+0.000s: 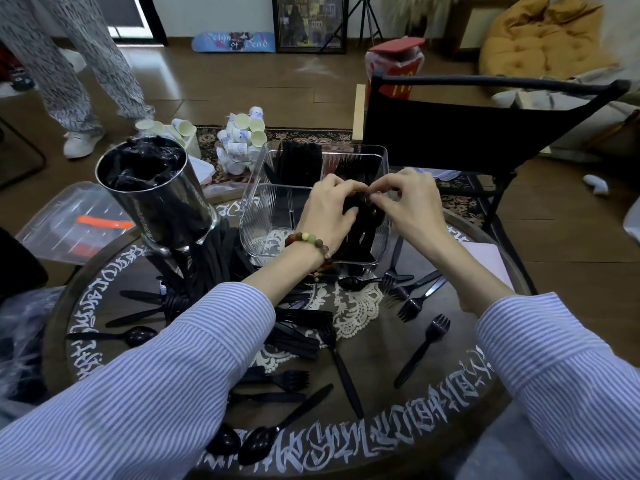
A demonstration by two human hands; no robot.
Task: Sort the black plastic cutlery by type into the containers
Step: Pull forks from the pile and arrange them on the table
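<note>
- Both my hands meet over the clear divided container (379,157) at the counter's far edge: left hand (329,206) and right hand (405,199) pinching black cutlery (360,233) into its near-right compartment.
- Done, I judge: 3 compartments hold pieces.
- Left: loose forks (424,351), spoons (258,445) and knives (298,341) across the counter (450,410), plus the steel canister (156,188).

- Both forearms reach forward and inward from the lower corners, in blue-and-white striped sleeves pushed back from the wrists; the hands meet near the middle of the view
- The left hand (329,209) lies back-up, fingers curled downward around dark pieces beneath it; a bead bracelet (310,242) circles its wrist
- The right hand (407,199) sits just beside the left, fingertips nearly touching it; its thumb and forefinger are bent together in a pinch on something small and dark, the other fingers curled loosely behind
</note>
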